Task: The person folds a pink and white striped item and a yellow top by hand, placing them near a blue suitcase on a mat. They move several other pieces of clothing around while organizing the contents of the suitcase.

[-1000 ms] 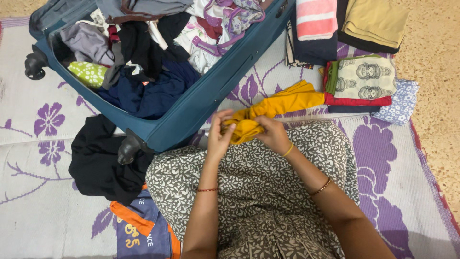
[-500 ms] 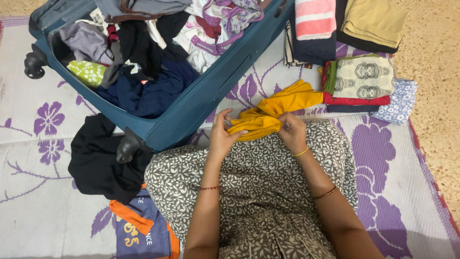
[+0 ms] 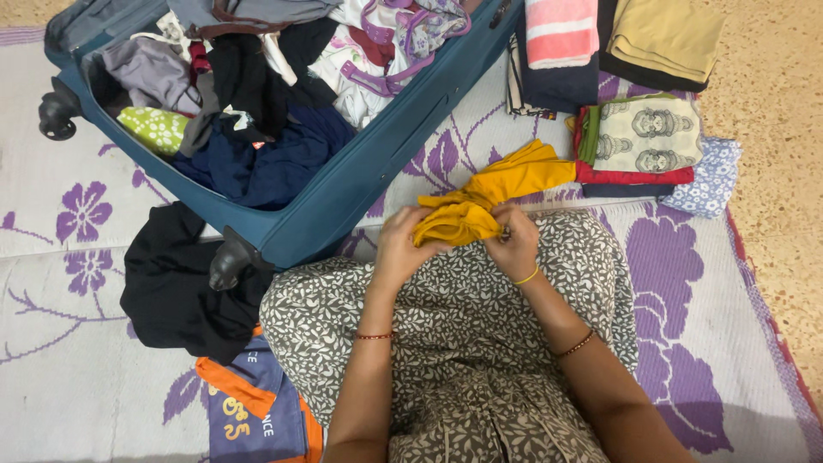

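A mustard-yellow garment (image 3: 497,190) is bunched over my knees, its far end trailing toward the folded piles. My left hand (image 3: 400,249) grips the bunched near end from the left. My right hand (image 3: 514,242) pinches the same bunch from the right, fingers curled into the cloth. Both hands rest on my lap, which is covered by a grey leaf-print dress (image 3: 446,343).
An open teal suitcase (image 3: 360,184) full of loose clothes lies at upper left. Folded stacks (image 3: 643,137) sit at upper right. A black garment (image 3: 176,279) and an orange-and-blue shirt (image 3: 253,411) lie at my left on the purple-flowered mat (image 3: 77,223).
My hands have drawn closer together and gathered more of the yellow garment into a tighter bunch; its trailing end has pulled slightly toward me.
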